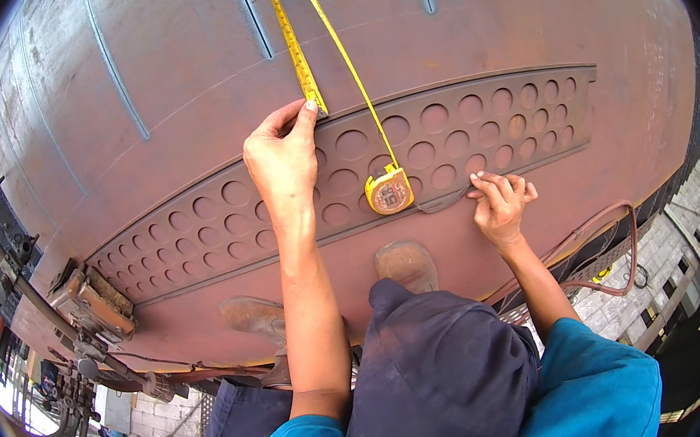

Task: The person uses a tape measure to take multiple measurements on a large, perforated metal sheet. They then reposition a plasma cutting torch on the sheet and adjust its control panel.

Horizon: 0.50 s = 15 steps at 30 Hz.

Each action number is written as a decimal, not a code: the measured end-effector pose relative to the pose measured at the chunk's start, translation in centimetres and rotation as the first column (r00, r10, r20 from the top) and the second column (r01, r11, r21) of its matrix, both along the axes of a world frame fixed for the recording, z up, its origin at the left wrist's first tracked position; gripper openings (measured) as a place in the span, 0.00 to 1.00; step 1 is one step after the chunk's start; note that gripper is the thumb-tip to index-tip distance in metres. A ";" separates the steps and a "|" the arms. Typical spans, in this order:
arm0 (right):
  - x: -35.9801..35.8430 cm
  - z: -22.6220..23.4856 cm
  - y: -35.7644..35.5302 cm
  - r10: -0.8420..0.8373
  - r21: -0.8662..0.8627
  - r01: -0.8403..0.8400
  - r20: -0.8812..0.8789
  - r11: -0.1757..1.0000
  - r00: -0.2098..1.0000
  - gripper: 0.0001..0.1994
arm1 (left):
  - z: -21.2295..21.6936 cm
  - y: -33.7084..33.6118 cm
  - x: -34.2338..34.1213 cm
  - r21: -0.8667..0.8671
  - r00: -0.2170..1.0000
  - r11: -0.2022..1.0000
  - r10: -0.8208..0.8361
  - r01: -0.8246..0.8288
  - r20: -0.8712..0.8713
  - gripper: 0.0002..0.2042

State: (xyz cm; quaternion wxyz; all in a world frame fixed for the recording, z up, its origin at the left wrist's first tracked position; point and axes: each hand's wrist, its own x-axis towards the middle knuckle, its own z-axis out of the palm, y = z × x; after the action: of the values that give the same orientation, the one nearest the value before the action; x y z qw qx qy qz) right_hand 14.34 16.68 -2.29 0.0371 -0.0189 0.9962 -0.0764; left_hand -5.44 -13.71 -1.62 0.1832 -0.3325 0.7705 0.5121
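At the far left, a rusty bracket with a wooden block [102, 306] sits at the lower edge of the big curved rust-brown steel shell [181, 74] you are crouched on, with hoses and cables [55, 420] hanging below it. A long curved grey steel plate punched with rows of round holes [223, 223] lies across the shell from lower left to upper right.

Your left hand [282, 159] reaches up to the plate's upper edge; thumb and forefinger are pinched together, pressing the end of the yellow measuring tape blade [295, 49] against the steel right at that edge. The blade runs up the shell from there and leaves the top of the view, and a second stretch of it comes back down to the round yellow tape measure case [388, 191], which rests on the perforated plate between your two hands.

Your brown work boots [406, 264] stand on the shell just below the plate, above your dark trouser knee.

Your right hand [500, 200] lies at the plate's lower edge, fingers curled together with the tips touching the steel; whether they hold a marker you cannot tell. To the right, a reddish hose [597, 218] loops over the shell's rim.
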 end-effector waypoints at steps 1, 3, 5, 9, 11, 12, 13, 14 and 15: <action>0.2 -0.2 0.1 -0.001 -0.006 0.001 0.017 1.000 1.000 0.20 | 0.0 0.0 0.0 0.001 1.000 1.000 0.001 -0.001 0.002 0.15; 0.3 -0.4 0.3 -0.003 -0.017 0.004 0.048 1.000 0.999 0.19 | 0.1 0.0 0.0 -0.012 1.000 1.000 -0.007 0.007 0.015 0.15; 0.1 -0.1 0.3 0.012 -0.013 -0.012 0.028 1.000 1.000 0.18 | 0.2 0.1 -0.1 -0.017 1.000 1.000 -0.007 0.007 0.022 0.16; 0.0 1.2 -0.4 -0.006 -0.035 0.008 0.067 0.999 0.998 0.16 | -0.1 0.0 0.0 -0.018 1.000 1.000 0.000 0.000 0.008 0.15; -0.4 1.2 -0.6 -0.015 -0.048 0.018 0.062 0.999 0.998 0.16 | -0.2 0.1 0.3 -0.015 1.000 1.000 0.011 -0.011 0.009 0.15; -0.6 1.1 -0.6 -0.023 -0.051 0.026 0.056 0.998 0.998 0.17 | -0.2 0.1 0.2 -0.009 1.000 1.000 0.022 -0.021 0.010 0.15; -0.5 0.8 -0.5 -0.018 -0.051 0.020 0.047 0.999 0.999 0.17 | -0.2 0.2 0.2 -0.004 0.999 0.999 0.032 -0.032 0.012 0.16; -0.2 0.5 -0.3 -0.012 -0.050 0.014 0.038 0.999 0.999 0.17 | -0.2 0.2 0.2 -0.004 0.999 0.999 0.034 -0.034 0.011 0.15; 0.0 0.2 -0.2 -0.006 -0.050 0.008 0.030 0.999 1.000 0.17 | -0.1 0.2 0.2 -0.004 0.999 0.999 0.036 -0.036 0.011 0.15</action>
State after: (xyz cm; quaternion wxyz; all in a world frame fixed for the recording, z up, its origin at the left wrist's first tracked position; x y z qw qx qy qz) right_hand 14.31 16.45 -2.04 0.0512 -0.0151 0.9934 -0.1019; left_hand -5.28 -13.46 -1.72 0.1775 -0.3493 0.7644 0.5121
